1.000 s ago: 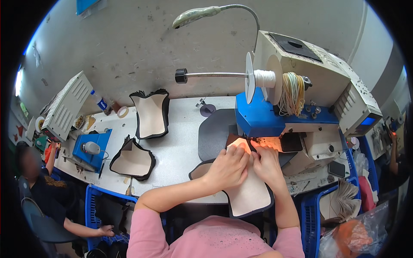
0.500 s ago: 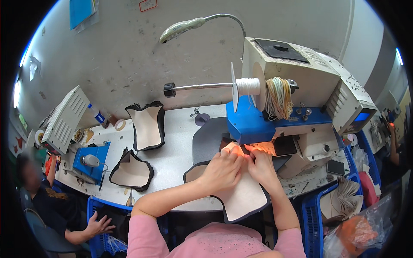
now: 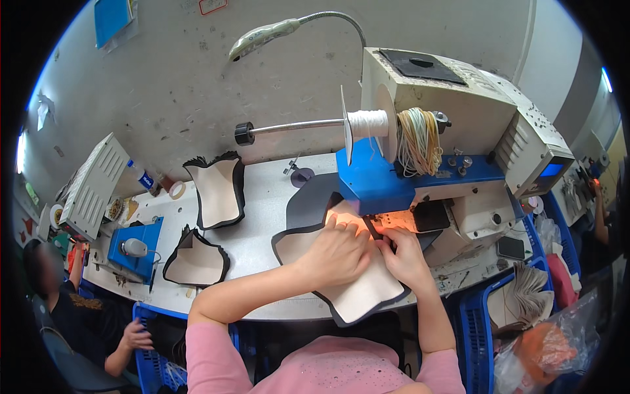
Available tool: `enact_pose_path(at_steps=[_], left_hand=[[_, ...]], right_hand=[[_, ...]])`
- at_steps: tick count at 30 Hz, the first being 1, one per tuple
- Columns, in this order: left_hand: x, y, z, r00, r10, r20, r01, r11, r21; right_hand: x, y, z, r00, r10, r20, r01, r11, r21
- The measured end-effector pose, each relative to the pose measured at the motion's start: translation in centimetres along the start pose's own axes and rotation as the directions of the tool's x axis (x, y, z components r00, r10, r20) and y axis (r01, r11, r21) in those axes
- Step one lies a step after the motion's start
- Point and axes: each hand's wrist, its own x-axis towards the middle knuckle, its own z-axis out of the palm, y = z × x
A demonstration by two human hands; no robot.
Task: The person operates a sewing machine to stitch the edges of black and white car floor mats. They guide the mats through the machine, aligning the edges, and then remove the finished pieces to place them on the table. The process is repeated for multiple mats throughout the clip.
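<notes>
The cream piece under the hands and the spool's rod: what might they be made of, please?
Cream piece: matt, softly curving, perhaps fabric or leather; the look leaves that open. Rod: probably polished metal, judging by its silvery shine.

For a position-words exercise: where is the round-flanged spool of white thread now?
In the head view, the spool sits right of centre on a metal rod, above the blue machine head, beside pale looped cords.

White table (image 3: 259, 253) | rear panel stack (image 3: 218, 195) | front panel stack (image 3: 195, 264) | tape roll (image 3: 171, 191)
</notes>
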Motion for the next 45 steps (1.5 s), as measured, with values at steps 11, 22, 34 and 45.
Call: enact_pose_path(at_steps=[11, 22, 34, 45], left_hand=[[-0.4, -0.4, 1.1, 0.998, 0.042, -0.046, -0.037, 0.994, 0.099], [-1.5, -0.3, 1.6, 0.993, 0.017, -0.115, -0.015, 1.000, 0.019], [-0.8, -2.6, 1.4, 0.973, 0.091, -0.212, -0.111, 0.990, -0.086], [-0.6, -2.9, 1.6, 0.962, 0.152, -0.229, -0.179, 0.978, -0.103]], right_hand=[[-0.1, 0.4, 0.5, 0.999, -0.010, -0.045, 0.009, 1.000, -0.015], [-0.3, 0.3, 0.8, 0.985, -0.110, -0.135, 0.093, 0.988, -0.124], [-0.3, 0.3, 1.1, 0.980, -0.110, -0.165, 0.090, 0.988, -0.123], [-0.3, 0.3, 1.1, 0.980, -0.101, -0.170, 0.079, 0.988, -0.129]])
